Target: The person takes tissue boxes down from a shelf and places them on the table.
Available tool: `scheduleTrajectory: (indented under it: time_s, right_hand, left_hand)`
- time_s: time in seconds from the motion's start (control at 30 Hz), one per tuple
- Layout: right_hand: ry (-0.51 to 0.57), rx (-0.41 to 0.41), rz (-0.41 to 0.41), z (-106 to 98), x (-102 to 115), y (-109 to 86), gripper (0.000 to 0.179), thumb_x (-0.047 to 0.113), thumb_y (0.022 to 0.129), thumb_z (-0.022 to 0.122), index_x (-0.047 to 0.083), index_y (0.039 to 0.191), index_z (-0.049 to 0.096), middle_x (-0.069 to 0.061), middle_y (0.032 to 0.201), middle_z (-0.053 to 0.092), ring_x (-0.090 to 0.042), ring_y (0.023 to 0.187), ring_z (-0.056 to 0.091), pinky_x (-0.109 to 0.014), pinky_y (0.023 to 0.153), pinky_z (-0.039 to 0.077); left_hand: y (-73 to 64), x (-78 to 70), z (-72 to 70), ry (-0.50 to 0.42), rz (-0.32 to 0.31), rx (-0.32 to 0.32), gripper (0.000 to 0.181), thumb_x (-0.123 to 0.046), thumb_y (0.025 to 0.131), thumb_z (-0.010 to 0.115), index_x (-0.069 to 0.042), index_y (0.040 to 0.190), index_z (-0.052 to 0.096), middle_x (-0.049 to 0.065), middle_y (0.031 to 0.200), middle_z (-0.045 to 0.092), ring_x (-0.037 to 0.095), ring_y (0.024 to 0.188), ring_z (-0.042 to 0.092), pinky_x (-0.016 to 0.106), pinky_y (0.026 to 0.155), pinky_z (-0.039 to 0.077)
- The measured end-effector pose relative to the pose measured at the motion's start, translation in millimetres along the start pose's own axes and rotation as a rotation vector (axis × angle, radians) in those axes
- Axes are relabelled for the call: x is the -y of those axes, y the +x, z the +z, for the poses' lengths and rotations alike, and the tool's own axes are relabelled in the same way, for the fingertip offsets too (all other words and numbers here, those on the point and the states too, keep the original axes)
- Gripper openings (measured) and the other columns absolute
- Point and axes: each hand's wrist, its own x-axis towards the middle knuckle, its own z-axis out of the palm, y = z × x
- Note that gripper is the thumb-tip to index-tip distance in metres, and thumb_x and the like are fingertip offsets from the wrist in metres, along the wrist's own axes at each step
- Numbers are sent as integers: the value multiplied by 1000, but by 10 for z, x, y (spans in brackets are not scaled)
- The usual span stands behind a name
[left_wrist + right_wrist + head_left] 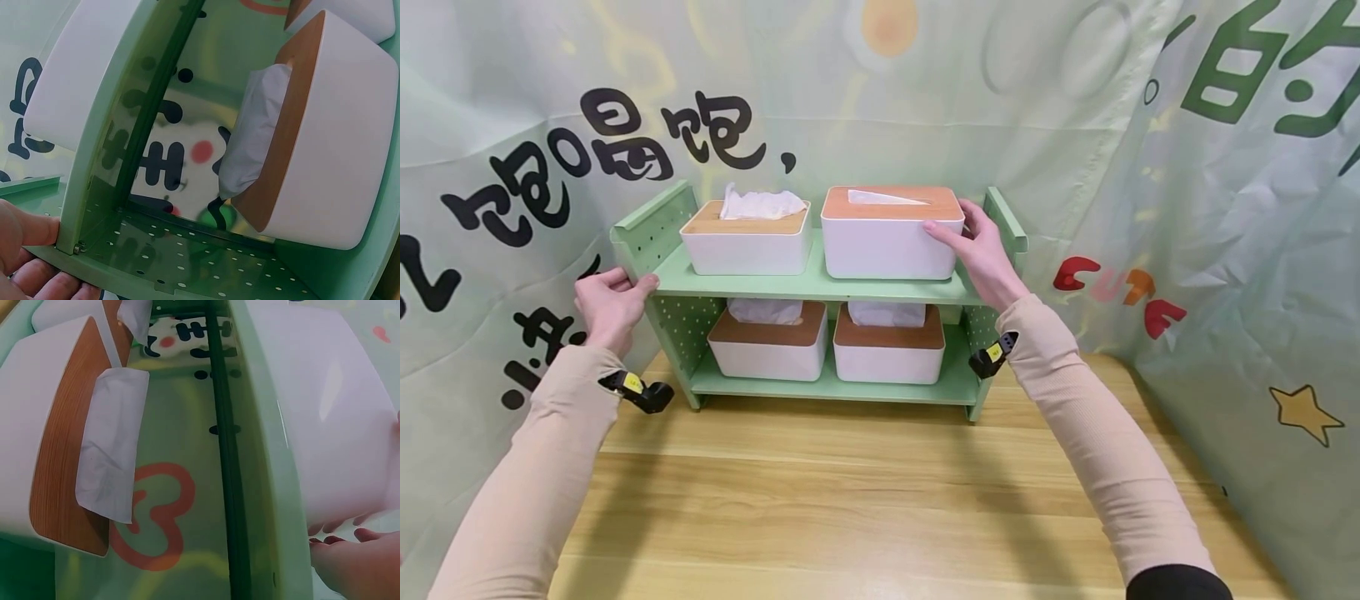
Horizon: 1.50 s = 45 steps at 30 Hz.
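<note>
A two-tier green shelf rack [745, 286] stands on the wooden table. My left hand [613, 304] grips its left side at the upper tier, thumb at the front edge and fingers on the outer side of the panel. On that tier, my right hand [992, 258] holds the right end of a white tissue box [891, 250] with a light wood lid, thumb on its front. A folded white tissue [883, 198] shows in the lid's slot. Beside it on the left sits a lower tissue box [745, 252] with a tissue sticking up.
Two more tissue boxes with darker brown lids, one left [767, 358] and one right [887, 358], stand on the lower tier. Tissues rise from both. A printed cloth [887, 100] hangs behind and at both sides. The wooden tabletop [820, 500] stretches out in front.
</note>
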Motion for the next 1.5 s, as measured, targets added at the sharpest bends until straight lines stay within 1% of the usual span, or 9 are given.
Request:
scheduleTrajectory:
  time_s: [0.17, 0.37, 0.47, 0.6, 0.77, 0.93, 1.07, 1.3, 1.5]
  right_hand:
    - [28, 13, 5, 7, -12, 56, 74, 20, 92, 71, 10, 154, 33, -14, 153, 45, -21, 131, 48, -36, 116, 42]
    - [79, 74, 21, -7, -28, 138, 76, 19, 91, 72, 13, 154, 32, -10, 148, 47, -20, 124, 51, -32, 107, 46]
    - [83, 94, 41, -13, -34, 173, 77, 18, 90, 72, 16, 155, 30, -8, 146, 47, -20, 123, 52, -32, 106, 47]
    - [87, 92, 63, -8, -32, 202, 80, 17, 90, 73, 19, 156, 28, -8, 147, 46, -20, 122, 54, -35, 105, 49]
    - [77, 86, 71, 1, -45, 236, 85, 17, 89, 73, 20, 158, 23, -8, 149, 45, -20, 119, 56, -36, 104, 50]
    - [71, 87, 54, 5, -78, 284, 82, 17, 88, 74, 20, 155, 27, -7, 143, 50, -19, 114, 59, -34, 100, 51]
    - [76, 94, 41, 3, -94, 309, 81, 17, 87, 75, 18, 154, 28, -6, 140, 51, -18, 111, 60, -32, 96, 52]
    - [73, 100, 53, -7, -110, 334, 88, 19, 86, 75, 18, 157, 22, -8, 145, 47, -19, 112, 58, -33, 97, 51]
    - [93, 92, 62, -6, -116, 336, 96, 16, 86, 73, 21, 161, 13, -12, 155, 40, -21, 122, 52, -34, 104, 47]
  left_hand:
    - [-7, -5, 0, -10, -3, 2, 57, -25, 94, 68, -13, 147, 50, 15, 146, 55, -12, 78, 57, 18, 102, 53]
    - [-10, -11, -3, -11, -7, 8, 57, -25, 95, 68, -13, 147, 49, 15, 147, 54, -12, 79, 57, 19, 103, 53]
    - [-12, -12, -1, -5, -10, 8, 57, -26, 95, 68, -14, 147, 49, 14, 147, 55, -12, 79, 57, 19, 104, 53]
    - [-15, -14, 1, -4, -10, 8, 57, -26, 95, 68, -14, 147, 49, 14, 146, 55, -12, 79, 57, 19, 104, 53]
    - [-18, -19, 2, -11, -21, 14, 57, -25, 95, 68, -14, 148, 48, 13, 148, 53, -9, 88, 61, 22, 107, 52]
    - [-16, -20, 2, -6, -28, 18, 58, -25, 96, 67, -14, 149, 46, 12, 149, 53, -4, 103, 65, 23, 108, 51]
    - [-7, -15, -1, -8, -26, 21, 58, -26, 96, 67, -14, 149, 46, 12, 149, 52, -4, 103, 65, 23, 108, 51]
    - [-8, -10, 0, 3, -18, 17, 58, -26, 96, 67, -14, 149, 46, 12, 148, 53, -4, 104, 65, 23, 108, 51]
    - [-9, -12, 0, 12, -13, 11, 56, -26, 95, 68, -15, 147, 48, 12, 147, 54, -7, 98, 64, 22, 107, 52]
